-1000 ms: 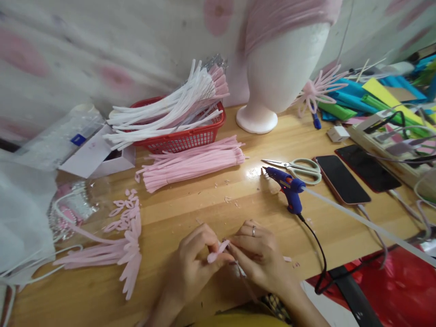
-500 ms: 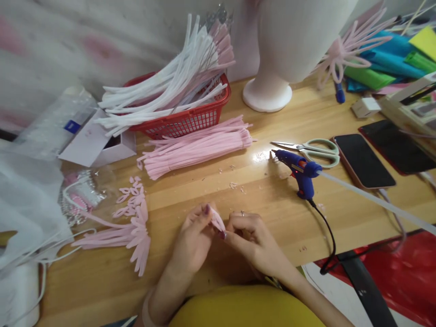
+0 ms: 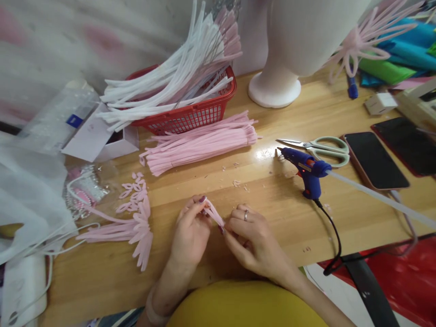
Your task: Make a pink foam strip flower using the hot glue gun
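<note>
Between both hands is a small pink pipe cleaner piece (image 3: pixel 214 212), bent into a narrow loop. My left hand (image 3: pixel 191 231) pinches its upper left end between thumb and fingers. At its lower right end, my right hand (image 3: pixel 250 238), with a ring on one finger, grips it with thumb and curled fingers. Finished-looking pink leaf shapes (image 3: pixel 140 227) and small pink loops (image 3: pixel 132 193) lie on the table to the left. Beyond the hands rests a thick bundle of pink pipe cleaners (image 3: pixel 204 144).
A blue glue gun (image 3: pixel 306 168) with a clear stick and cord stands right of the hands, beside scissors (image 3: pixel 327 147) and two phones (image 3: pixel 374 160). Behind are a red basket (image 3: pixel 190 120) of white and pink pipe cleaners and a white mannequin head (image 3: pixel 275 91). Pink scraps dot the table.
The pink loop shows longer and more open between my hands, which are slightly farther apart. The whole view has shifted a little.
</note>
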Demonstrator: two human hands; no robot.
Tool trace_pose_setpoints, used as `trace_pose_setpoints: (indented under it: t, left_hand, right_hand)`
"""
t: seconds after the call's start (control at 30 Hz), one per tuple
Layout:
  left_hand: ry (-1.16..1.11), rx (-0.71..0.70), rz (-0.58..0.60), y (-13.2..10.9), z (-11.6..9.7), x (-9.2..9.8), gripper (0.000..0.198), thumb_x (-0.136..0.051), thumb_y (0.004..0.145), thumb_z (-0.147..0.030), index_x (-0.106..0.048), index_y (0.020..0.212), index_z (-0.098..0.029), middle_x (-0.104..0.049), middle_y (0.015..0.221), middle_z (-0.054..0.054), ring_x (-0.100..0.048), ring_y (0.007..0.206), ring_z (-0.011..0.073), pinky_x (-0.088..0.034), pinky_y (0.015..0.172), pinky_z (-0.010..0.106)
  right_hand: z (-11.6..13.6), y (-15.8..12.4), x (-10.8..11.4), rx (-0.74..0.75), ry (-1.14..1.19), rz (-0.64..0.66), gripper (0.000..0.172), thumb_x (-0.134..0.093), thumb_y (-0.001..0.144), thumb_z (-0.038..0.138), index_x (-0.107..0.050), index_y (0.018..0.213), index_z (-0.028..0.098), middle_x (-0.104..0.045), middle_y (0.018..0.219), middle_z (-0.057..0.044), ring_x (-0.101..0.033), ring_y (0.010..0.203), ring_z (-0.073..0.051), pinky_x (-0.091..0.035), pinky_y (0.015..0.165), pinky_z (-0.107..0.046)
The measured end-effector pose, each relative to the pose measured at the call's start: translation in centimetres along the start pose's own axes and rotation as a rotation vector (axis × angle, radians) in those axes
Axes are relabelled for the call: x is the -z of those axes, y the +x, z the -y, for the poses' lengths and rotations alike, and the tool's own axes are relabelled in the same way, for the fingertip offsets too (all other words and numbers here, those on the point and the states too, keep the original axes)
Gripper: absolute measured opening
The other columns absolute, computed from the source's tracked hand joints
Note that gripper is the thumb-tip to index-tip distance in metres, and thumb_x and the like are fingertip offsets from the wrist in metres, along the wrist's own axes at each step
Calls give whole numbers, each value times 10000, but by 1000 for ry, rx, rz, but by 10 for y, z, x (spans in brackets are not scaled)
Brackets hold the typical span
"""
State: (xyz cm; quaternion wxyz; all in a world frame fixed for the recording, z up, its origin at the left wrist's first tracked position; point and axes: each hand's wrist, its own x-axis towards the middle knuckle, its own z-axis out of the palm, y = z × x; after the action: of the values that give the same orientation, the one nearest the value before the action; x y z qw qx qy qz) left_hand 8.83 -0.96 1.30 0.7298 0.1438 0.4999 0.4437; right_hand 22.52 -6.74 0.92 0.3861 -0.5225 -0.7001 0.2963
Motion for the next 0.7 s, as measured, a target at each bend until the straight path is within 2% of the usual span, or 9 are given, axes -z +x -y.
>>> trace_pose_setpoints:
  t: [0.1, 0.2, 0.33, 0.43, 0.57, 0.7]
  left_hand:
    - [50, -57, 14, 1, 2, 0, 152, -728, 626, -222, -600, 695, -179, -558, 693, -37, -524, 646, 95, -446, 617, 215]
    - [185, -188, 60, 2, 4, 4, 142, -694, 695, -244, -570, 663, -184, -526, 666, -34, -493, 635, 105, -422, 613, 222]
    - [590, -524, 106, 1, -3, 11, 232, -611, 849, -240, -529, 636, -199, -480, 666, -26, -471, 651, 128, -402, 636, 247]
    - [813, -737, 106, -4, -12, 14, 241, -572, 890, -245, -535, 656, -208, -470, 658, -29, -458, 637, 134, -384, 604, 248]
    - [808, -714, 197, -9, -15, 16, 218, -544, 926, -296, -558, 726, -212, -506, 673, -28, -483, 627, 131, -402, 591, 239]
    - [723, -649, 321, -10, -12, 19, 232, -529, 955, -362, -589, 787, -214, -550, 713, -16, -532, 664, 138, -438, 630, 245]
  right_hand:
    - [-1, -1, -1, 41, -68, -21, 285, -475, 873, 87, -438, 616, 206, -474, 610, -1, -410, 612, -160, -318, 638, -332]
    - [-2, -3, 1, 63, -95, -22, 293, -478, 880, 82, -450, 614, 201, -474, 610, -5, -399, 610, -162, -309, 627, -329]
    - [3, -5, 7, -8, 3, -2, 239, -482, 935, 141, -571, 716, 182, -520, 642, -9, -463, 637, -164, -349, 656, -326]
    - [7, -6, 11, -108, 149, 7, 216, -499, 960, 200, -623, 783, 185, -549, 666, -4, -502, 649, -156, -372, 651, -308]
    - [8, -6, 12, -244, 479, 64, 302, -530, 972, 331, -636, 725, 193, -566, 666, 2, -509, 634, -141, -381, 608, -280]
    - [3, -5, 10, -400, 854, 165, 285, -668, 875, 439, -714, 729, 199, -622, 682, 2, -510, 601, -128, -382, 576, -270]
